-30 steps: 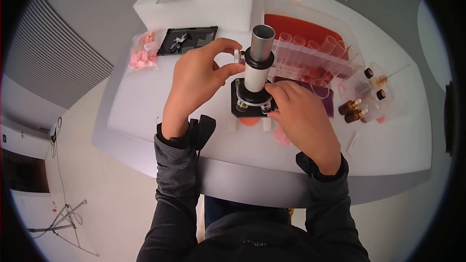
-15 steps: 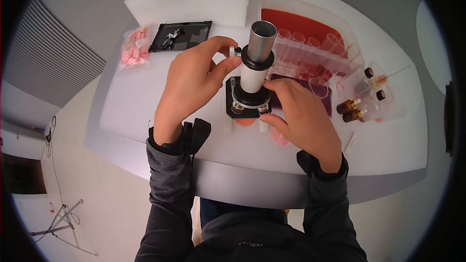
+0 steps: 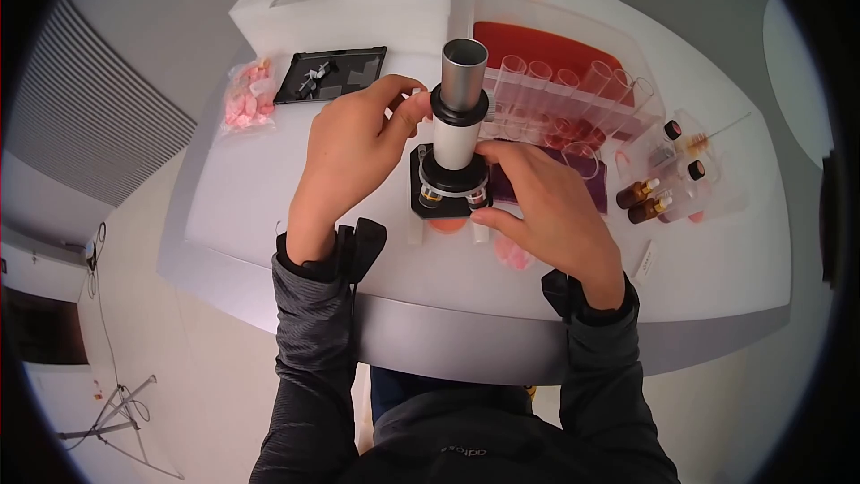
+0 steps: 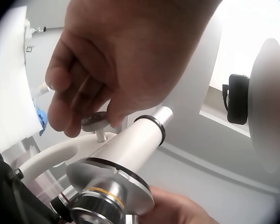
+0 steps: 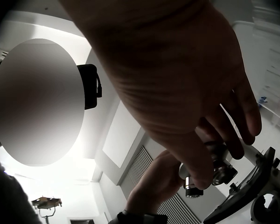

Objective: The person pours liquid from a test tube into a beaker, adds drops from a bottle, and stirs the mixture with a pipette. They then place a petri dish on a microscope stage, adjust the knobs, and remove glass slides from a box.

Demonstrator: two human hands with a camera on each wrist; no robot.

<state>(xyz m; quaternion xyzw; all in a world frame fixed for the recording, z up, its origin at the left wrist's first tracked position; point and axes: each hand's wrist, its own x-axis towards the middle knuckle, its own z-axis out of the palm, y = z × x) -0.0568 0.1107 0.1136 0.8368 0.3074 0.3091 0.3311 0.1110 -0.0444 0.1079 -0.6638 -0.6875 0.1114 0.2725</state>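
A microscope (image 3: pixel 455 142) with a white and silver tube stands upright on the table before me. My left hand (image 3: pixel 354 142) is at its left side, thumb and fingertips pinching the round focus knob (image 4: pixel 94 122). On the other side, my right hand (image 3: pixel 557 206) has its thumb and index finger curled around the edge of the nosepiece (image 4: pixel 126 183), at the base of the tube. Objective lenses (image 4: pixel 99 206) point down from it, above the black stage (image 3: pixel 439 208). The right hand's other fingers hang loosely, as the right wrist view shows.
Behind stand clear test tubes (image 3: pixel 537 81) in a rack and a clear bin with red contents (image 3: pixel 546 47). Amber dropper bottles (image 3: pixel 649 208) are at right. A black tray (image 3: pixel 363 64), a bag of pink pieces (image 3: pixel 248 100) and a white block (image 3: pixel 358 25) lie back left.
The left fingertips have shifted around the focus knob and now cover it in the head view. The right hand keeps its hold at the nosepiece. The head view has shifted slightly.
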